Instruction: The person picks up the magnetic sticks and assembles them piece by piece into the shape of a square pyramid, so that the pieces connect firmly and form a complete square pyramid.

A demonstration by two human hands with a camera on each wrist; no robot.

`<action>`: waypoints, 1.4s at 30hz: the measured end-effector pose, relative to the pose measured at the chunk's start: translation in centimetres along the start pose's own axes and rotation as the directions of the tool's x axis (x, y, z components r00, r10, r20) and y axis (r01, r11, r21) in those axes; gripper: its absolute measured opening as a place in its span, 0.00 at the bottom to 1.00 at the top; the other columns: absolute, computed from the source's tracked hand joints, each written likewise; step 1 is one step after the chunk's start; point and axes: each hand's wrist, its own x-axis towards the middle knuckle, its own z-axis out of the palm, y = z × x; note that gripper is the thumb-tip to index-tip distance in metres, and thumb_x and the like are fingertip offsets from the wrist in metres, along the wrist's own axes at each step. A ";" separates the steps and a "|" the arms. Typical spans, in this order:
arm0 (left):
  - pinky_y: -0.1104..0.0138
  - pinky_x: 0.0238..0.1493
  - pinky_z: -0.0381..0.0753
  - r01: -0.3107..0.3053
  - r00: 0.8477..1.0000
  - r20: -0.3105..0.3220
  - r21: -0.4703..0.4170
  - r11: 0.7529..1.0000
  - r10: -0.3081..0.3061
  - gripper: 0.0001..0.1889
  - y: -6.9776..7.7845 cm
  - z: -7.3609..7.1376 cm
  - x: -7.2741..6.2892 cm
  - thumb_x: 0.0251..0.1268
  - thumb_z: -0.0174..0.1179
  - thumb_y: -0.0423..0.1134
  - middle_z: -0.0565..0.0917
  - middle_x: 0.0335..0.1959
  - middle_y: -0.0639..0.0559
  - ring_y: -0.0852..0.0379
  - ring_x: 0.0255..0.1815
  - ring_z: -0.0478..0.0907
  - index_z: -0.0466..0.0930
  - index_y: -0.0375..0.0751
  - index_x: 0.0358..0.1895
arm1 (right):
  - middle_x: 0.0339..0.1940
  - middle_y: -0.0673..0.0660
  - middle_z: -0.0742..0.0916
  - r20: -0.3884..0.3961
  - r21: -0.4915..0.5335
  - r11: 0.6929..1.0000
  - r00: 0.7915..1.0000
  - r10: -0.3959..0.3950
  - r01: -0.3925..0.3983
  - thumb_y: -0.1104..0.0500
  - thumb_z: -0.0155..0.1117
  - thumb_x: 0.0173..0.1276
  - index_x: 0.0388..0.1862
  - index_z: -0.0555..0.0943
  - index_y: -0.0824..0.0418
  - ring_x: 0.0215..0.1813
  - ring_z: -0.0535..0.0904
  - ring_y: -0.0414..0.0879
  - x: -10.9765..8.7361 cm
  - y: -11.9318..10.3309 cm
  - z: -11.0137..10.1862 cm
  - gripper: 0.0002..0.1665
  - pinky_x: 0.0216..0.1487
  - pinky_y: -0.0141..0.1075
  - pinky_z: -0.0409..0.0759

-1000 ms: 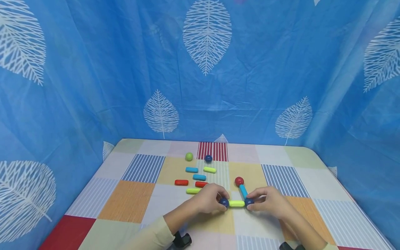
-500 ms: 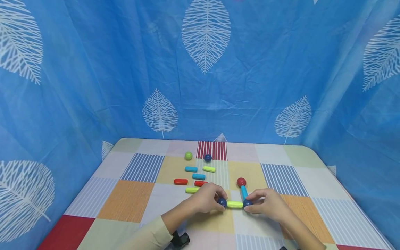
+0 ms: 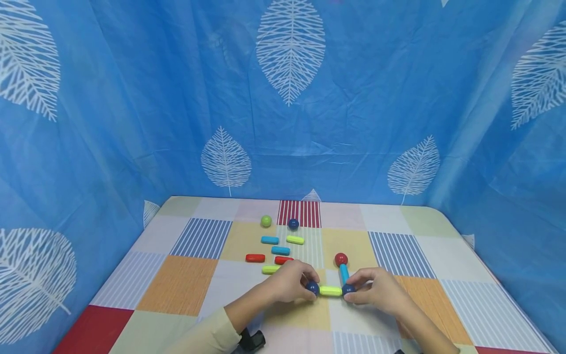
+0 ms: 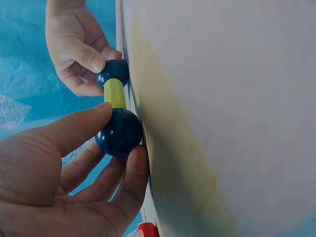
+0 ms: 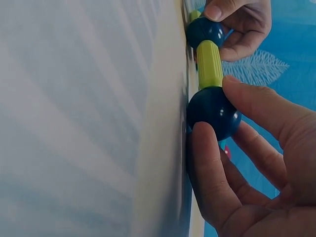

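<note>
From my remote seat I see the person's left hand [image 3: 292,281] half closed, thumb and bent fingers pinching one navy ball [image 4: 118,132]. The right hand [image 3: 380,291] is bent in the same way, its thumb and fingertips gripping a second navy ball [image 5: 215,112]. A yellow-green rod [image 3: 330,291] joins these two balls; it lies nearly parallel to the far edge of the tabletop [image 3: 159,329], well apart from this edge. From the second navy ball a light blue rod [image 3: 344,273] goes toward the far edge, up to a red ball [image 3: 341,259].

Toward the left edge from this red ball lie loose pieces. Nearest the far edge are a green ball [image 3: 266,221] and a third navy ball [image 3: 293,224]; closer to the left hand I see two red bars [image 3: 255,258].
</note>
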 end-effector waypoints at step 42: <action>0.60 0.48 0.84 0.061 0.971 -0.237 0.170 0.983 -0.019 0.15 -5.0 -6.2 -3.3 0.59 0.74 0.35 0.86 0.44 0.51 0.56 0.44 0.79 0.87 0.41 0.50 | 0.44 0.56 0.91 -0.158 -0.101 0.989 0.979 -0.126 0.111 0.54 0.77 0.63 0.46 0.89 0.60 0.46 0.87 0.46 5.6 -0.1 -1.9 0.15 0.44 0.34 0.84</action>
